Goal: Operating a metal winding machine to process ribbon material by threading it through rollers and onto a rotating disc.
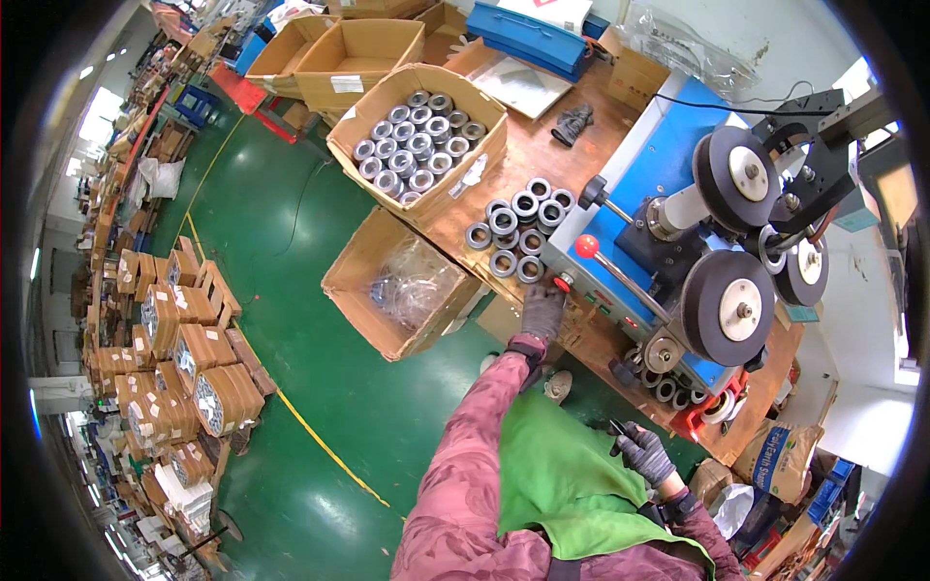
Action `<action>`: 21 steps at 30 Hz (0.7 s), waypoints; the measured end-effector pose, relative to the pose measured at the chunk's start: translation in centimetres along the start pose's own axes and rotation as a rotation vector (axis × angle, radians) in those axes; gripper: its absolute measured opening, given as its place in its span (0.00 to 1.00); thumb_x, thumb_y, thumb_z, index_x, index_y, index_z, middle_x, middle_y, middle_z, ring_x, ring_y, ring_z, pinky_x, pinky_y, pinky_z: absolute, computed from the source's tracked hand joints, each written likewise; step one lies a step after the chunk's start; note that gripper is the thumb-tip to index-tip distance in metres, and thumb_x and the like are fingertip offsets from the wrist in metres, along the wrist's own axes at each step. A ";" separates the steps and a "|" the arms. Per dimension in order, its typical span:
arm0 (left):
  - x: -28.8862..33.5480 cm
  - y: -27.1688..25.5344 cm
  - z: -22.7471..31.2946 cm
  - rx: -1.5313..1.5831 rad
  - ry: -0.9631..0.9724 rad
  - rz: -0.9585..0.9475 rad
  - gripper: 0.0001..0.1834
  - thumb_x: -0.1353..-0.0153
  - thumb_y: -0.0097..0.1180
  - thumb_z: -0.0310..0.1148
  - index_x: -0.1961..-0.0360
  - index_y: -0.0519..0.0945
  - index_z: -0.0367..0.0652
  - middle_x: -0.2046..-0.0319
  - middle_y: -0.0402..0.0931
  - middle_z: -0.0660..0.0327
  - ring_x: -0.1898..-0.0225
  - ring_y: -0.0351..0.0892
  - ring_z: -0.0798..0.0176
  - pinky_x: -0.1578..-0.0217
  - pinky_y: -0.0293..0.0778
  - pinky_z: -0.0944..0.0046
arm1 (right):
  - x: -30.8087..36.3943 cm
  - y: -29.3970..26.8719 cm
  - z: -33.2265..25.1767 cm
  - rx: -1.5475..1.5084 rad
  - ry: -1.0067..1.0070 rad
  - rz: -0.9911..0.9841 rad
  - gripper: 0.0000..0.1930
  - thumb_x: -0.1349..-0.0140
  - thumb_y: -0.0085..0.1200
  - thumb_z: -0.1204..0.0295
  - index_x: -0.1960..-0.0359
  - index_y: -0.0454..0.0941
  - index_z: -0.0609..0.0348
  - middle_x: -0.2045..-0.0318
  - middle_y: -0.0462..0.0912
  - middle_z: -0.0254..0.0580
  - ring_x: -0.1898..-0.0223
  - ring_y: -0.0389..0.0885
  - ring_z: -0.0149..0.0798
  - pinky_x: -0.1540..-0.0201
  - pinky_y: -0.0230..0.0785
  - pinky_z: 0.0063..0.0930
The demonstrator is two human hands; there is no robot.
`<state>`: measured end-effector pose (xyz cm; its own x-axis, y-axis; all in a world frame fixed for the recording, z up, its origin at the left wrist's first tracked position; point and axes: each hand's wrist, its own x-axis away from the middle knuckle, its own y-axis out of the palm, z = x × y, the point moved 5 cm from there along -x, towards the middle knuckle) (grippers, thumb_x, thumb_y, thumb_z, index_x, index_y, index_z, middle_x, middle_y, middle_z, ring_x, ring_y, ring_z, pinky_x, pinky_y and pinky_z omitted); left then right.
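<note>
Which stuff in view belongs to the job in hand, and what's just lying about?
Likely part of the job:
- blue machine with black wheels, left hand close to its red button
- small dark item in the right hand
- loose metal rings
- carton of rings

Apparently just lying about:
- crumpled dark glove
- blue case
- carton with clear plastic

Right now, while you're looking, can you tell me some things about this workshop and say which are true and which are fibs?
1. The left hand is near a red button. True.
2. The ball knob is blue. False: it is red.
3. A cardboard box holds metal rings. True.
4. The right hand is inside that box. False: it is near the green apron.
5. The floor is green. True.
</note>
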<state>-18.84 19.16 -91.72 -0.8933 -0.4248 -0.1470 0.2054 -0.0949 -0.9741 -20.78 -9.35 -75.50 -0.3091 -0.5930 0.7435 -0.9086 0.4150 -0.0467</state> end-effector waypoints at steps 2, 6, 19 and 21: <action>1.0 -1.1 -0.2 0.494 -0.461 -0.428 0.12 0.46 0.48 0.30 0.59 0.75 0.46 0.60 0.74 0.56 0.58 0.73 0.52 0.55 0.70 0.52 | -0.4 0.1 -1.4 -0.027 -0.005 0.035 0.12 0.39 0.44 0.69 0.56 0.73 0.56 0.78 0.77 0.30 0.84 0.65 0.21 0.80 0.62 0.16; 11.6 -1.4 -5.8 2.264 -1.044 -0.228 0.12 0.46 0.52 0.28 0.59 0.73 0.45 0.61 0.74 0.56 0.60 0.75 0.53 0.59 0.75 0.51 | -3.1 3.8 -5.2 0.004 -0.049 -0.056 0.11 0.37 0.44 0.63 0.60 0.73 0.56 0.79 0.76 0.28 0.80 0.65 0.20 0.77 0.61 0.16; 14.0 -23.6 -27.8 2.373 -0.777 0.183 0.31 0.56 0.45 0.18 0.46 0.62 0.41 0.55 0.66 0.52 0.55 0.72 0.51 0.55 0.75 0.52 | -15.2 25.7 -27.7 0.070 -0.259 -0.325 0.21 0.36 0.39 0.54 0.74 0.75 0.57 0.85 0.71 0.29 0.83 0.64 0.23 0.79 0.57 0.18; 13.6 -24.4 -29.3 2.433 -0.751 0.222 0.30 0.56 0.44 0.18 0.46 0.62 0.41 0.55 0.66 0.52 0.55 0.72 0.52 0.55 0.76 0.54 | -16.7 27.8 -28.1 0.053 -0.251 -0.339 0.22 0.37 0.40 0.53 0.68 0.78 0.58 0.84 0.72 0.30 0.85 0.63 0.22 0.82 0.56 0.16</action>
<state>-47.74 42.10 -74.98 -0.7094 -0.5901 0.3853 0.5543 -0.1296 0.8222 -32.95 31.45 -70.42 -0.0428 -0.8420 0.5377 -0.9817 0.1356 0.1341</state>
